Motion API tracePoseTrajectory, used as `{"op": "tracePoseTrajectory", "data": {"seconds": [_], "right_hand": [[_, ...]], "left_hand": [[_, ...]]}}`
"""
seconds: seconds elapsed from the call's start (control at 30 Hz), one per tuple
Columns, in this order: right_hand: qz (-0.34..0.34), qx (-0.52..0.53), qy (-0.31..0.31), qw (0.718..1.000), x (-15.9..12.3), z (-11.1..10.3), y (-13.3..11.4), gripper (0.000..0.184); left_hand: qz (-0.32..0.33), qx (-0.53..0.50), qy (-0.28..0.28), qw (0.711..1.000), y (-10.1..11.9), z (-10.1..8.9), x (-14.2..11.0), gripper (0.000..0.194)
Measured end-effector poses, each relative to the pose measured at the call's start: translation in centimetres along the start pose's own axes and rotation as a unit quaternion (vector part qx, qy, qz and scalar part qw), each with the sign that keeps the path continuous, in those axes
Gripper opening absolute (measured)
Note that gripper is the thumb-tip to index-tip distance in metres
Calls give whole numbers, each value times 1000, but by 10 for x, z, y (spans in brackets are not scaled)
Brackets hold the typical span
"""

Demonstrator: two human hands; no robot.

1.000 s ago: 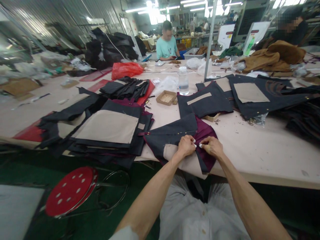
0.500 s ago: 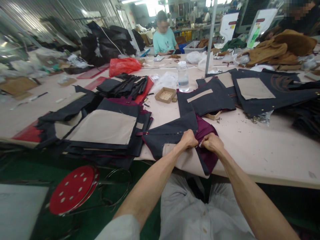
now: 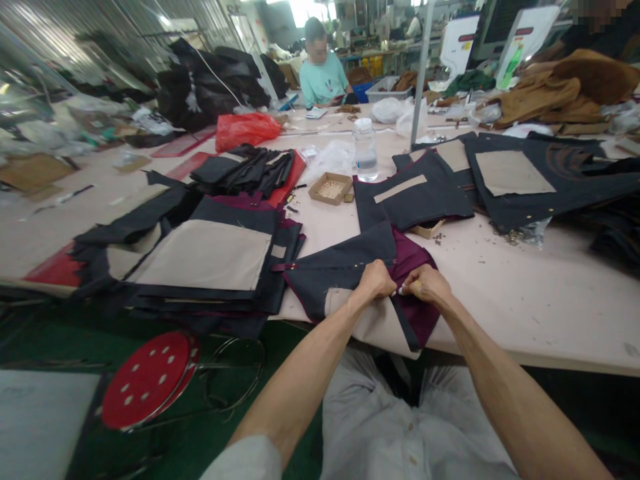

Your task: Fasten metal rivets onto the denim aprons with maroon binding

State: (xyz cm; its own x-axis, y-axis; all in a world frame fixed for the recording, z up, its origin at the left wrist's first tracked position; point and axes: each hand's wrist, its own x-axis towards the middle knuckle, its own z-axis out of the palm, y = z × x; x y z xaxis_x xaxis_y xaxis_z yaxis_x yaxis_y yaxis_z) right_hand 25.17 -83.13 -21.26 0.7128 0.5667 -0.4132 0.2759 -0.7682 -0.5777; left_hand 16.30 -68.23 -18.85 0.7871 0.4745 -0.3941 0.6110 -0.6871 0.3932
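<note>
Before me at the table's front edge lies a dark grey fabric panel [image 3: 345,257] with a maroon lining [image 3: 413,257] and a beige patch. A row of small metal studs runs along it. My left hand [image 3: 377,280] is closed on the panel's edge, where grey meets maroon. Close beside it, over the lining, my right hand [image 3: 425,285] is pinched; something small and white shows at its fingertips, too small to name. The lower part of the panel hangs over the table edge.
Stacked panels [image 3: 210,253] lie to the left, more panels [image 3: 410,193] to the right. A small cardboard box [image 3: 330,189] holds metal bits near a plastic jar [image 3: 365,150]. A metal pole [image 3: 421,80] rises behind. A red stool [image 3: 147,380] stands below; a person [image 3: 323,73] sits opposite.
My right hand has shifted slightly, its fingertips turning a little toward the left hand. My left hand keeps its grip on the panel. The view has tilted slightly.
</note>
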Motion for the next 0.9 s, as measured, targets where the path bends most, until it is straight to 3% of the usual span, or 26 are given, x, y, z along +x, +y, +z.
{"op": "tracePoseTrajectory", "data": {"seconds": [0.17,0.3,0.5,0.7,0.83,0.9], "right_hand": [[-9,-23,9,1000,-1,-2,-5,24],[-18,-27,11,999,0,-2,-5,25],[-27,-22,6,999,8,-1,-4,22],[-70,-42,66,994,5,1,-15,15],[-130,75,-17,988,9,-12,8,16],[-120,94,36,988,18,-28,28,19]], "left_hand": [[-11,48,1,999,8,0,8,48],[-9,56,-39,998,6,-9,5,34],[-14,53,1,999,4,-12,2,33],[-59,58,33,996,20,-12,-4,47],[-18,39,54,998,7,-9,-18,31],[12,9,75,997,-4,-5,-25,23]]}}
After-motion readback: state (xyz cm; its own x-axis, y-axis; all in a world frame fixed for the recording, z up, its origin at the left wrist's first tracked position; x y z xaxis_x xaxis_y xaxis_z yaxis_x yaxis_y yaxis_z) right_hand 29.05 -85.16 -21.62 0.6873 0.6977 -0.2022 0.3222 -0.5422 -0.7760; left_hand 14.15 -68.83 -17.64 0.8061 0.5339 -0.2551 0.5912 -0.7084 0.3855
